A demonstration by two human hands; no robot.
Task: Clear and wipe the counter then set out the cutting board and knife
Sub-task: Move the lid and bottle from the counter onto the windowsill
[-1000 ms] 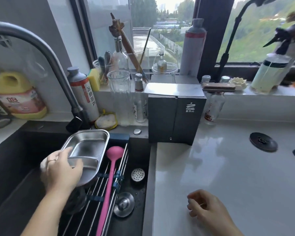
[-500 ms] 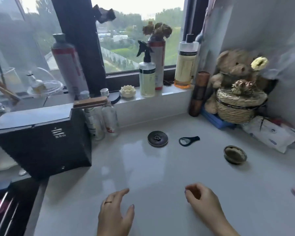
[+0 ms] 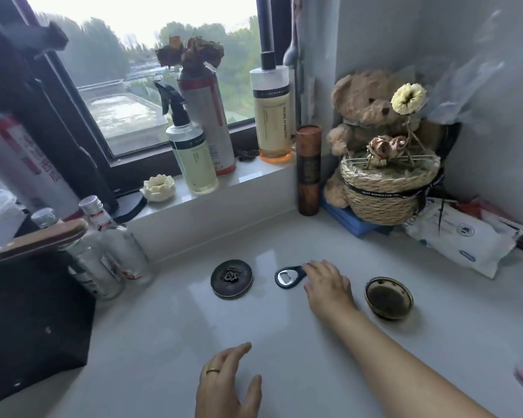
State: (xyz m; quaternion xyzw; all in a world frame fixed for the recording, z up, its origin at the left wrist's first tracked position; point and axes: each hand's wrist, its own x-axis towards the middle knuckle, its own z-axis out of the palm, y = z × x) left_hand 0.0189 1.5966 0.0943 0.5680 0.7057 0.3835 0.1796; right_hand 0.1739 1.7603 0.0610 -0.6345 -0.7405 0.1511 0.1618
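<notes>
On the white counter (image 3: 169,333) lie a black bottle opener (image 3: 289,276), a round dark lid with a knob (image 3: 231,278) to its left, and a small dark bowl (image 3: 388,298) to its right. My right hand (image 3: 326,286) reaches across the counter and its fingertips touch the opener's handle end; the grip is not closed around it. My left hand (image 3: 228,384), with a ring on it, hovers flat and open over the near counter, holding nothing. No cutting board or knife is visible.
A black box (image 3: 34,324) stands at the left with two glass bottles (image 3: 109,260) beside it. Spray bottle (image 3: 191,149) and other bottles line the sill. A brown tube (image 3: 308,170), a teddy bear with a woven basket (image 3: 384,188) and a wipes pack (image 3: 462,239) fill the right corner.
The view swung from the sink to the right counter. My left hand let go of the steel tray. My right hand has stretched forward from the near edge to the bottle opener.
</notes>
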